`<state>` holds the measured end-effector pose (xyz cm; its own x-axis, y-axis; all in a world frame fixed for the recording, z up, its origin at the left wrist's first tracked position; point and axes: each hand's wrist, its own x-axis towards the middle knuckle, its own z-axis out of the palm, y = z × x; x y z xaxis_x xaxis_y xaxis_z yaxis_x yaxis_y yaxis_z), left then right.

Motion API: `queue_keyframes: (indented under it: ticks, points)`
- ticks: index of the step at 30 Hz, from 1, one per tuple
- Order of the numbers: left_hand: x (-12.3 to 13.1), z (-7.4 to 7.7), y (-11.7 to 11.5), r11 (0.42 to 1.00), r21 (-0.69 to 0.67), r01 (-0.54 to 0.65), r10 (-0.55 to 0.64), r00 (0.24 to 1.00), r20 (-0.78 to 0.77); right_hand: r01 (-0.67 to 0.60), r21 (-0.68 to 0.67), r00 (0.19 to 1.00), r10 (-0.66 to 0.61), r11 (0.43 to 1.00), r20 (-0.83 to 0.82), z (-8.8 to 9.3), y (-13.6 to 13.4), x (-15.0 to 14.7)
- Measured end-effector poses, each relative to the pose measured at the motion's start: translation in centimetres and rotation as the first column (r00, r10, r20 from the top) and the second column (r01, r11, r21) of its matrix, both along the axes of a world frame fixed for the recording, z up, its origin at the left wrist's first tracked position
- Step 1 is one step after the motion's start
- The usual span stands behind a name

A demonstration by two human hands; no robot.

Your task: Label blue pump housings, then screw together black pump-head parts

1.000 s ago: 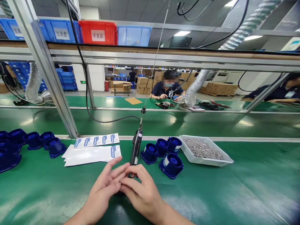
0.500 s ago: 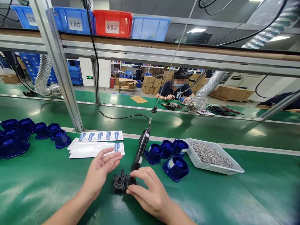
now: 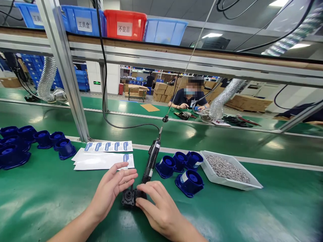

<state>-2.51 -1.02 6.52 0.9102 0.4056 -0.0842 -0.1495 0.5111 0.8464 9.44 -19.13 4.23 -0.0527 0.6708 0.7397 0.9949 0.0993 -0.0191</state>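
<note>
On the green work surface in front of me lies a small black plastic part (image 3: 128, 197) with a round centre and an upright stub. My right hand (image 3: 161, 208) pinches a black piece at its right side between thumb and fingers; the fingers hide much of that piece. My left hand (image 3: 111, 188) hovers just left of and above the part, fingers stretched out and holding nothing. Behind the right hand a black electric screwdriver (image 3: 151, 161) hangs on a cord, its tip hidden by the hand.
Several blue round housings (image 3: 189, 182) stand to the right, beside a white tray (image 3: 254, 185) of small metal screws. More blue housings (image 3: 65, 149) are at the left. Label sheets (image 3: 101, 161) lie behind my left hand. Across the bench sits a person (image 3: 189, 97).
My left hand has moved slightly right, closer to the black part. The right hand keeps its pinch in nearly the same place.
</note>
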Motion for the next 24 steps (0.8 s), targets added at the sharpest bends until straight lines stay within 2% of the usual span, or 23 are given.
queue_keyframes:
  ticks: [4, 9, 13, 20, 24]
  points:
    - [0.0, 0.0, -0.1, 1.000, 0.007, 0.010, -0.010, 1.000, 0.024, -0.031, -0.015, 0.999, 0.031, 0.999, -0.013, -0.1, 0.1, -0.1]
    - [-0.1, 0.0, -0.2, 1.000, 0.009, 0.010, -0.010, 0.999, 0.034, -0.046, 0.021, 0.993, 0.048, 0.999, -0.112, -0.7, 0.1, 0.0]
    - [-0.1, -0.1, -0.2, 1.000, 0.008, 0.010, -0.010, 0.999, 0.037, -0.033, 0.028, 0.993, 0.036, 0.999, -0.108, -0.8, 0.1, 0.1]
    - [-0.2, -0.5, -0.2, 0.999, 0.026, 0.037, -0.039, 0.997, 0.059, -0.079, -0.023, 0.996, 0.077, 0.997, -0.050, -0.3, -0.4, 0.1]
    - [-0.3, -1.0, -0.3, 0.996, 0.046, 0.082, -0.087, 0.989, 0.116, -0.042, 0.032, 0.988, 0.046, 0.999, -0.151, 0.3, 0.1, 0.3]
